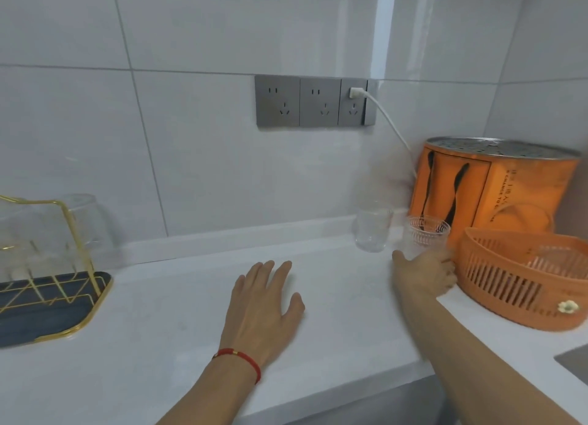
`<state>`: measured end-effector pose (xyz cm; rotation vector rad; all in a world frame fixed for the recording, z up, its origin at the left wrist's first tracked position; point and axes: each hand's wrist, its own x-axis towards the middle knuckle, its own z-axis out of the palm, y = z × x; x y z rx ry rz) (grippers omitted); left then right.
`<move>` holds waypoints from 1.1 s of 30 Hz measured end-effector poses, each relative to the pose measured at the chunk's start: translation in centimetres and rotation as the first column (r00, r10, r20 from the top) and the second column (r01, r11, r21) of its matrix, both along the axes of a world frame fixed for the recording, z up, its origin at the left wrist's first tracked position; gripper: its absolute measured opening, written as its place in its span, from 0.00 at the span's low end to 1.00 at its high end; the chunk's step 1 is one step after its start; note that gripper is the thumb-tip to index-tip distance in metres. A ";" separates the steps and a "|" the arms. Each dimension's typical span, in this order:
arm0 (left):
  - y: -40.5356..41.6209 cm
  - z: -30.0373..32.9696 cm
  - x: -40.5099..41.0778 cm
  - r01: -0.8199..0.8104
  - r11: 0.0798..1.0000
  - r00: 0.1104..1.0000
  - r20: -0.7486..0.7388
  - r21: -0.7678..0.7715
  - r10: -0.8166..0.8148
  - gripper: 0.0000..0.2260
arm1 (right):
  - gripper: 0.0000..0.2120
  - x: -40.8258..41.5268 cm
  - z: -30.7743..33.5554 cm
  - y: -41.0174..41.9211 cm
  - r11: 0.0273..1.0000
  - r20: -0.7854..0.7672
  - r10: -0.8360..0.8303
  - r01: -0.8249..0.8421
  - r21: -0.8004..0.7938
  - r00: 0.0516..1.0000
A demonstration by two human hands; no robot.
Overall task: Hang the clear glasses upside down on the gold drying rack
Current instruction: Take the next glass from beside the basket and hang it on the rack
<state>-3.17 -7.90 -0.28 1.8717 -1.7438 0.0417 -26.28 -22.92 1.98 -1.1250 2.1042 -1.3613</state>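
Observation:
The gold drying rack [74,233] stands on a dark tray at the far left, with clear glasses [84,218] hanging upside down on it. Two clear glasses stand upright near the back wall on the right: a plain one [373,230] and a ribbed one [426,233]. My right hand [426,273] wraps around the base of the ribbed glass, which rests on the counter. My left hand [265,303] lies flat on the white counter, fingers spread, holding nothing. A red string bracelet circles its wrist.
An orange slotted basket [521,281] sits right beside the ribbed glass, with an orange round container [496,186] behind it. A white cable [391,125] runs from the grey wall sockets [313,101] down to the corner. A sink edge [572,361] shows at lower right.

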 end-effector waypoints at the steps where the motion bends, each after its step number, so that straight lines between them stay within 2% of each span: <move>1: 0.0 0.1 0.0 0.001 1.000 1.000 0.002 -0.001 -0.001 0.27 | 0.50 0.0 0.0 -0.5 0.999 0.002 -0.037 0.036 0.016 0.999; 4: 0.1 0.2 -0.1 -0.005 1.000 1.000 -0.004 0.000 0.005 0.26 | 0.44 0.3 -0.2 -1.3 0.995 -0.010 -0.093 0.093 0.034 0.996; 7: 0.2 0.4 0.0 0.006 1.000 0.999 -0.035 -0.021 -0.007 0.26 | 0.43 0.5 -0.4 -0.2 0.997 -0.049 -0.075 0.074 -0.019 0.996; 10: 0.5 0.9 0.0 0.057 0.997 0.989 -0.133 -0.050 -0.063 0.27 | 0.43 0.5 -0.6 2.8 0.985 -0.077 0.062 -0.073 -0.155 0.995; 13: 1.3 1.9 0.0 0.098 0.988 0.909 -0.394 -0.122 -0.139 0.29 | 0.42 1.9 -0.2 6.6 0.906 -0.107 0.310 -0.328 -0.268 0.945; 16: 2.8 3.5 0.2 0.100 0.982 0.732 -0.657 -0.162 -0.183 0.34 | 0.39 5.0 1.4 10.4 0.756 -0.258 0.542 -0.598 -0.265 0.800; 18: 4.4 4.7 0.7 0.124 0.976 0.590 -0.778 -0.178 -0.217 0.39 | 0.38 7.7 2.5 12.9 0.605 -0.339 0.674 -0.754 -0.256 0.657; 20: 6.2 5.5 1.9 0.056 0.979 0.565 -0.802 -0.196 -0.193 0.37 | 0.38 10.4 3.1 15.2 0.443 -0.424 0.761 -0.871 -0.212 0.491; 22: 8.2 6.0 3.8 -0.099 0.972 0.518 -0.845 -0.214 -0.133 0.31 | 0.41 13.0 3.2 16.5 0.321 -0.444 0.818 -0.931 -0.175 0.366; 23: 9.2 6.3 5.0 -0.163 0.965 0.447 -0.887 -0.208 -0.116 0.29 | 0.44 14.1 3.3 17.0 0.276 -0.378 0.870 -0.948 -0.161 0.318; 24: 10.2 6.4 6.4 -0.200 0.960 0.354 -0.928 -0.198 -0.118 0.27 | 0.46 15.2 3.6 17.5 0.230 -0.241 0.935 -0.962 -0.147 0.260; 25: 11.2 6.5 7.8 -0.210 0.958 0.251 -0.958 -0.195 -0.140 0.26 | 0.46 16.3 4.1 18.2 0.172 -0.034 0.983 -0.975 -0.142 0.179; 26: 12.2 6.5 9.2 -0.202 0.960 0.169 -0.972 -0.196 -0.163 0.24 | 0.43 17.5 4.5 18.9 0.105 0.208 0.976 -0.981 -0.164 0.070; 27: 13.3 6.5 10.5 -0.182 0.962 0.134 -0.975 -0.203 -0.180 0.22 | 0.36 18.8 4.7 19.7 0.054 0.397 0.917 -0.975 -0.214 -0.037; 28: 14.3 6.5 11.7 -0.150 0.966 0.136 -0.972 -0.213 -0.193 0.20 | 0.29 20.2 4.9 20.4 0.045 0.484 0.870 -0.962 -0.269 -0.095; 29: 15.3 6.4 12.9 -0.112 0.969 0.151 -0.967 -0.221 -0.204 0.19 | 0.23 21.5 4.9 21.1 0.067 0.498 0.862 -0.951 -0.301 -0.097; 31: 17.3 6.3 15.1 -0.076 0.975 0.197 -0.962 -0.207 -0.189 0.19 | 0.18 24.0 4.8 22.4 0.121 0.450 0.892 -0.936 -0.330 -0.043; 33: 19.1 6.0 17.7 -0.166 0.969 0.276 -0.952 -0.182 -0.132 0.23 | 0.16 26.0 5.3 23.3 0.133 0.337 0.941 -0.937 -0.322 0.018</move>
